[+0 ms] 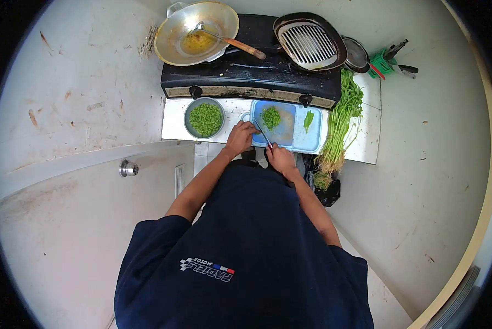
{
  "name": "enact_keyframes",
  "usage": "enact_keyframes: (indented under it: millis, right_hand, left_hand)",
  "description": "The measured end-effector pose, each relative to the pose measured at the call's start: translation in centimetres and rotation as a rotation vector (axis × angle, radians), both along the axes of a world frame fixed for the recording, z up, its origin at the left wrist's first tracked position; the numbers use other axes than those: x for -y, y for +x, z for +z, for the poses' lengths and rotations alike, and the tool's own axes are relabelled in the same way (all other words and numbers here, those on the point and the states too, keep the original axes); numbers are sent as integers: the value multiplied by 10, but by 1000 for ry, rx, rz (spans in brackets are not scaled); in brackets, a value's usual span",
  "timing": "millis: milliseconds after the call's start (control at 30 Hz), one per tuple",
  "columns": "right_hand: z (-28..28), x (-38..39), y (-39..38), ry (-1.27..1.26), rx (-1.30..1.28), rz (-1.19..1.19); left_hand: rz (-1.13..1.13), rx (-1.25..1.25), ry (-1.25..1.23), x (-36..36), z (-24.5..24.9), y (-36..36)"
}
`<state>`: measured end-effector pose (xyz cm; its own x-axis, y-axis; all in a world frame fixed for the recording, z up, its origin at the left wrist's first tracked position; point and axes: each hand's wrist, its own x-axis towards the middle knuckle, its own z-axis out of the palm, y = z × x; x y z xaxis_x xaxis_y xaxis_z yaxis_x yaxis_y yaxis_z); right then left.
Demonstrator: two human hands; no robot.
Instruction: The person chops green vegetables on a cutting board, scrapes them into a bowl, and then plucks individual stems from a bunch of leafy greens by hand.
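Observation:
My right hand [281,159] is closed around the handle of a knife [261,130], whose blade points away from me over a light blue cutting board [311,140]. My left hand [240,138] rests at the board's left edge with its fingers curled close to the blade. Whatever lies under those fingertips is too small and hidden to name. Just beyond the blade sits a small heap of chopped greens [271,117]. A single green leaf [308,120] lies on the board's right section. To the left, a grey bowl [187,122] holds more chopped greens [206,119].
A black gas stove [246,82] stands behind the board, carrying a wok [166,44] with a wooden-handled ladle [240,45] and a grill pan [310,44]. Long leafy greens [342,118] with roots hang over the counter's right edge. A green basket [381,64] holds utensils. Walls close in both sides.

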<state>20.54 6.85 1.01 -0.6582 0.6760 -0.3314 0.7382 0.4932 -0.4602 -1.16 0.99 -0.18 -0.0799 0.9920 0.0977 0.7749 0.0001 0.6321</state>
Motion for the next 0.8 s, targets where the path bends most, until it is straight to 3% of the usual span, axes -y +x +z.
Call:
enact_keyframes:
  millis: [367, 567, 667, 800]
  right_hand:
    - [-3, 2, 5, -45, -10, -50]
    - [-5, 2, 19, -30, -56, -59]
    - [3, 0, 19, -45, -55, -62]
    - [4, -2, 16, -1, -39, -16]
  left_hand:
    - [-45, 55, -23, -19, 1, -6]
    - [197, 130, -218, -27, -7, 7]
    - [361, 190, -242, -28, -10, 12]
    - [416, 219, -201, -25, -21, 15]
